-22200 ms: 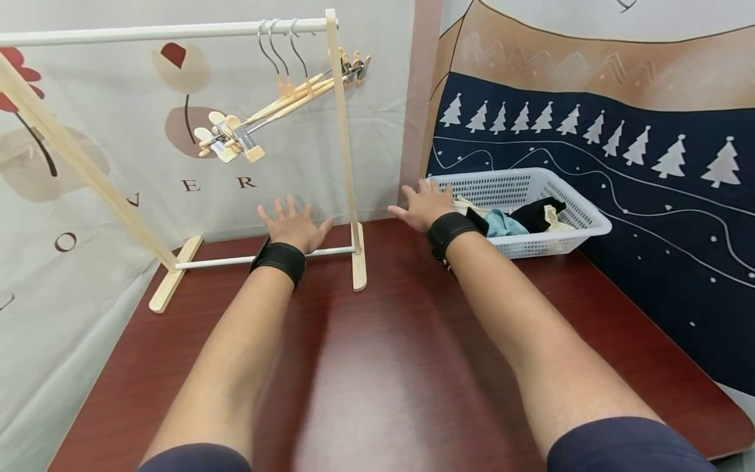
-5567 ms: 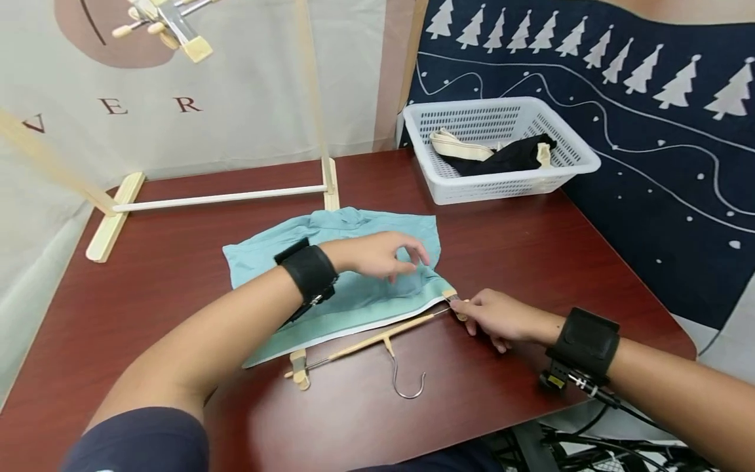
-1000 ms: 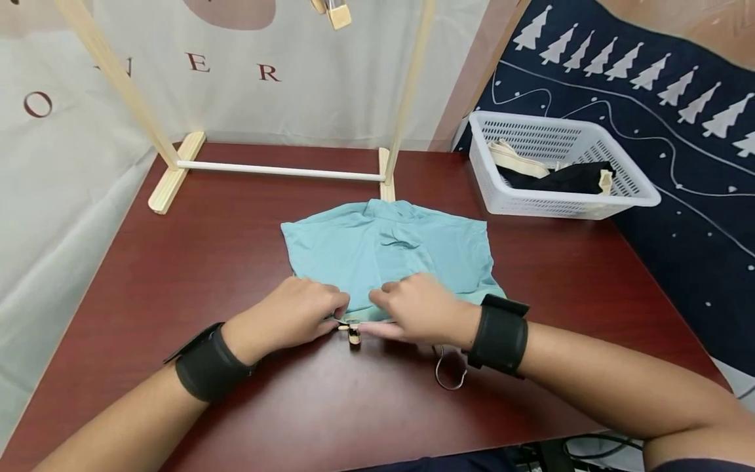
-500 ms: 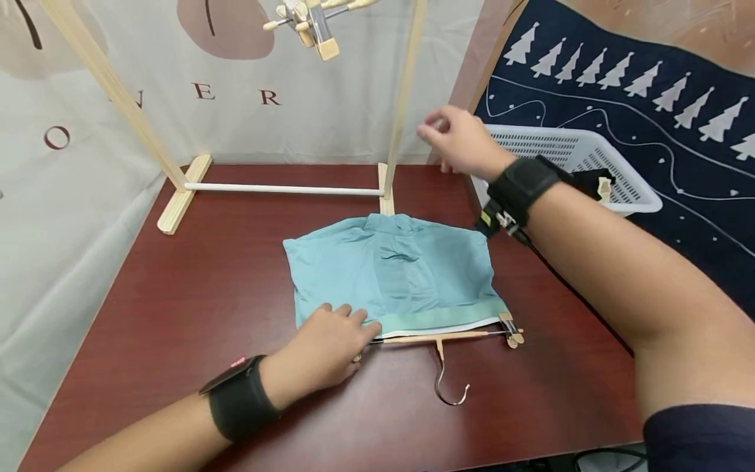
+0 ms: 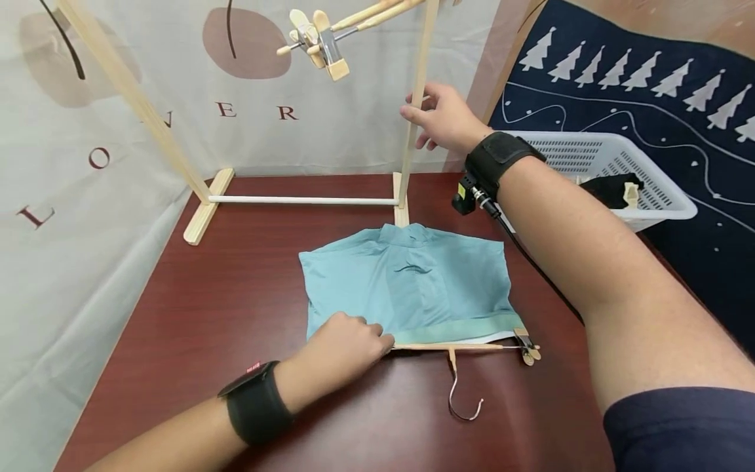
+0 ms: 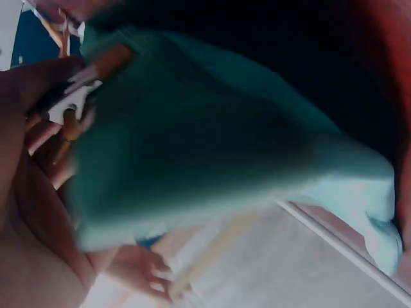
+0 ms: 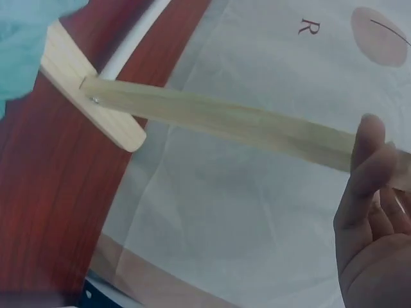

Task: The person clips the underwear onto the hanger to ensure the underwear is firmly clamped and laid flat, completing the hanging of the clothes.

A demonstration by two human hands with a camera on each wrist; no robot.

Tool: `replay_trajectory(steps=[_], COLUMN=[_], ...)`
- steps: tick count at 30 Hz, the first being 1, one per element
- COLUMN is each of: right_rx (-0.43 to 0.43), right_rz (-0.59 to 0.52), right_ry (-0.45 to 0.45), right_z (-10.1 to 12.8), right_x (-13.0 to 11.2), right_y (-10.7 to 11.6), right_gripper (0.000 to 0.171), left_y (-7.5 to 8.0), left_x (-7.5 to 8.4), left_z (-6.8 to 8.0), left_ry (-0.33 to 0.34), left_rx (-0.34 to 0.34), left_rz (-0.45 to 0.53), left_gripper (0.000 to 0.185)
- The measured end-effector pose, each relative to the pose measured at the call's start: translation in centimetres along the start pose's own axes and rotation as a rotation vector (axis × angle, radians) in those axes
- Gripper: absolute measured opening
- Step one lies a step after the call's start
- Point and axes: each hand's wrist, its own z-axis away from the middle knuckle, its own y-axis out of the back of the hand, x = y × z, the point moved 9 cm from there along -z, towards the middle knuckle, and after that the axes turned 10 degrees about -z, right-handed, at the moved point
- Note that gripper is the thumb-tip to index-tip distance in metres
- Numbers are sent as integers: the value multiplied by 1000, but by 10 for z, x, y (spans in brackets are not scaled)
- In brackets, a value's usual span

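Observation:
Light-blue boxer briefs (image 5: pixel 407 282) lie on the table, waistband nearest me. A wooden clip hanger (image 5: pixel 454 347) runs along that waistband, its metal hook pointing to the near side. The right clip (image 5: pixel 525 346) bites the band's right end. My left hand (image 5: pixel 339 351) grips the hanger's left end and hides that clip in the head view; the left wrist view shows the clip (image 6: pixel 70 96) inside the hand, against the cloth. Up at the rack, my right hand (image 5: pixel 445 118) has thumb and fingers around the right wooden post (image 5: pixel 411 154); how firmly is unclear.
Behind the briefs stands the rack with a white lower bar (image 5: pixel 303 200) and wooden feet. More clip hangers (image 5: pixel 327 46) hang from it. A white basket (image 5: pixel 655 164) with black and cream cloth sits at the right, partly behind my right arm.
My right hand has left the hanger's left end and gone up to the post. My left hand has settled over that end. The briefs stay on the table; earlier hands worked at both clips.

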Motion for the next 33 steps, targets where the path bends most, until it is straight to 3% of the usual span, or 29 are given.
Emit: replay_trajectory(steps=[3,7,11,17,20,23,26,30,33], right_rx=[-3,-8,0,9,3,0,-3,-4,-2], right_rz=[40,45,24,2,4,8,9,3,-3], right_ry=[5,25,23,29,47,53,54,62,68], right_z=[-1,-4,-5,-7,-7,-5,-4,-3,-4], right_x=[-2,-6,-4,-1,-2,-1,-1,-3,-3], right_y=[5,10,14,16,16,16,15,14,13], right_gripper=[36,31,30,29,29,28,29,28,27], left_y=[4,6,5,6,11,18,31,69,100], left_x=[-14,-39,-69,-127,-163,-205,-254,-315,-349], left_z=[4,13,25,53,71,90,106,117,116], left_ry=[-2,38,105,262,366,491,618,777,901], left_rx=[-8,-102,-218,-383,-429,-422,-346,-217,-150], left_rz=[114,277,357,434,457,450,398,235,118], left_gripper=[31,37,38,29,25,23,30,36,43])
